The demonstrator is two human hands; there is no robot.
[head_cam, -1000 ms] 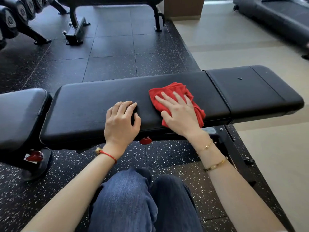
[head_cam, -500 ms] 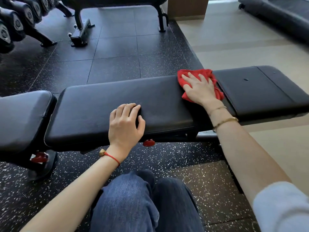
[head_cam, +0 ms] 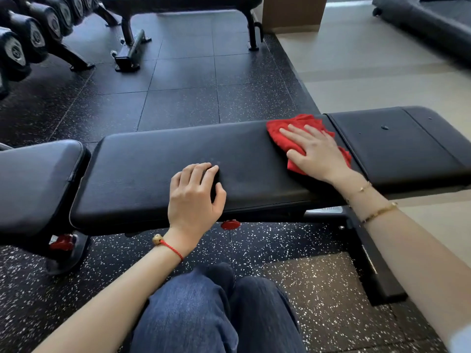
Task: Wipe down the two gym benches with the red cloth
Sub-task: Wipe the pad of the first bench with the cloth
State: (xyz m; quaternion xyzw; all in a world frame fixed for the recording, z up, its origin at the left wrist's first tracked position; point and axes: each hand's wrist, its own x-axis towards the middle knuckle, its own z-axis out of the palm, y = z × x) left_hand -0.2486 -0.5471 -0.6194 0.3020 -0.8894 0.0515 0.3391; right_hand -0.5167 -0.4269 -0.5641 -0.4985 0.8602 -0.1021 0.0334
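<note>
A black padded gym bench (head_cam: pixel 142 169) runs left to right in front of me, with a separate seat pad (head_cam: pixel 407 146) on its right. My right hand (head_cam: pixel 316 151) lies flat, fingers spread, pressing the red cloth (head_cam: pixel 283 136) onto the long pad's right end, just left of the gap before the seat pad. My left hand (head_cam: pixel 196 194) rests with curled fingers on the pad's near edge, holding nothing. Another black bench pad (head_cam: pixel 33 182) sits at the left edge. A further bench (head_cam: pixel 178 3) stands at the back.
A dumbbell rack (head_cam: pixel 30 39) lines the back left. The bench's steel foot (head_cam: pixel 374 271) reaches toward me at the right. My knees in blue jeans (head_cam: pixel 216 309) are just below the bench. A treadmill (head_cam: pixel 428 19) is at the back right on the pale floor.
My right hand slid the red cloth from mid-pad to the pad's far right edge, then drew it back toward the near side. My left hand stayed put.
</note>
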